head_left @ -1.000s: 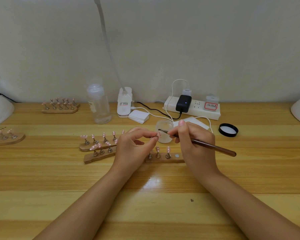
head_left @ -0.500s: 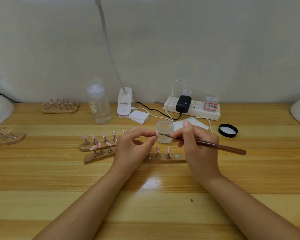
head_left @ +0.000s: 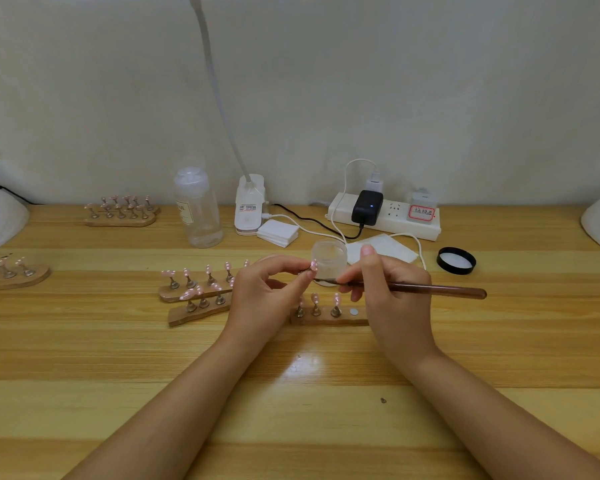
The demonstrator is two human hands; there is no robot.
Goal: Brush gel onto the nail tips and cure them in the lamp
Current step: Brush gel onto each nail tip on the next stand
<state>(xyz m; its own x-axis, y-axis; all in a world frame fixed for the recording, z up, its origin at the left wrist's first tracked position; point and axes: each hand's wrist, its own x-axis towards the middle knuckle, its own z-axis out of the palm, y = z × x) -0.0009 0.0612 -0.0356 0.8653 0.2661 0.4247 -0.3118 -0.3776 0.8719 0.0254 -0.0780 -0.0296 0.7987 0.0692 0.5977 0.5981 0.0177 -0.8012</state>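
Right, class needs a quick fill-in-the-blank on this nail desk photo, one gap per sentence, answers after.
1. The right hand holds a ____.
2. The left hand pinches a pink ____.
3. The black lid lies to the ____ of the open gel jar.
4. A black adapter is plugged into the white ____.

Answers: brush; nail tip; right; power strip

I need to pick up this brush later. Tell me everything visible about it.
The brush is long and slim, with a glossy dark brown handle that lies nearly level, its butt pointing right. The right hand pinches it near the front; its dark tip meets the pink nail tip held by the left hand, before the frosted jar.
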